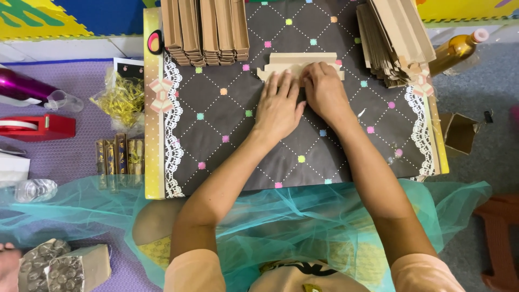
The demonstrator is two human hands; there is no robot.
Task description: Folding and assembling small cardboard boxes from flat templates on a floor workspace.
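A flat tan cardboard piece (303, 60) with notched ends lies on a dark board (216, 140) patterned with dotted diamonds and coloured squares. My left hand (278, 105) presses palm down on the board, its fingertips on the piece's lower edge. Beside it, my right hand (323, 91) rests flat with its fingers over the right half of the piece. Both hands touch side by side; neither grips anything.
Folded cardboard stacks stand at the board's far edge (204, 30) and far right (397, 40). An amber bottle (457, 50) lies at right. At left are a red tape dispenser (35, 127), yellow shredded filler (123, 100), a purple bottle (24, 86) and small boxes (119, 157). Teal tulle (81, 208) covers my lap.
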